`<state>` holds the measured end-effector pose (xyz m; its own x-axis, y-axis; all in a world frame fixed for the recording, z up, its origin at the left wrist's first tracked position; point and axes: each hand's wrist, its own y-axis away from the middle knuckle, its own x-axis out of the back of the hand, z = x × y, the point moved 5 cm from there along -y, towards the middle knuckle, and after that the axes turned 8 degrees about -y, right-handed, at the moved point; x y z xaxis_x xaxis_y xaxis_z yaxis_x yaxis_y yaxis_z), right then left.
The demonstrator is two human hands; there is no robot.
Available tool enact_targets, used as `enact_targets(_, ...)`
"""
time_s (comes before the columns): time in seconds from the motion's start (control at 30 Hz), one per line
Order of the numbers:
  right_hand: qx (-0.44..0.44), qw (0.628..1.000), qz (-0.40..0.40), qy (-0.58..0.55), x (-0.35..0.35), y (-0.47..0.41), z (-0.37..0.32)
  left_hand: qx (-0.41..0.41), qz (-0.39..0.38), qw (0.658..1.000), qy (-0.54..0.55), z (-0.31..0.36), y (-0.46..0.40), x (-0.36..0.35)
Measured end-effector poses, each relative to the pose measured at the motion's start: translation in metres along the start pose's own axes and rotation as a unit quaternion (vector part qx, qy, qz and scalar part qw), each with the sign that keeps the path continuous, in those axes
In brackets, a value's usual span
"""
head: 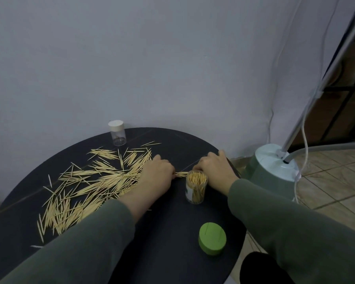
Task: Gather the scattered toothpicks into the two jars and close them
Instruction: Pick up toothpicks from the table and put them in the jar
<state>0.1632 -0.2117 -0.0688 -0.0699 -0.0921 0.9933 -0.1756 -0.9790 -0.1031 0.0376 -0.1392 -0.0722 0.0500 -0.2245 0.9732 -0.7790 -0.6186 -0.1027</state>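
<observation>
Toothpicks [94, 181] lie scattered over the left half of my dark round counter [164, 218]. My left hand [157, 175] rests at the heap's edge, its fingers curled round a small bundle of sticks that pokes out toward the open jar [196, 189], which is packed full and upright. My right hand [213, 171] sits behind that jar; whether its fingers grip it I cannot tell. A green lid [212, 238] lies near me. A second jar [117, 133], capped white, stands at the far edge.

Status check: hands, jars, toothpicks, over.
Left hand pinching a toothpick bundle beside open jar. Right hand behind that jar. Pile still scattered; far jar capped; green lid off.
</observation>
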Motion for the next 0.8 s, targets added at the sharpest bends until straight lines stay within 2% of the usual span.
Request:
enact_targets(0.3,0.014,0.999,-0.027,0.023,0.000,0.002,0.000,-0.030,0.007,0.999,-0.025,0.001,0.003,0.009)
enact_targets(0.8,-0.015,0.998,-0.037,-0.056,-0.003,0.008,0.007,-0.022,0.020,1.000,-0.007,-0.002,0.004,0.015)
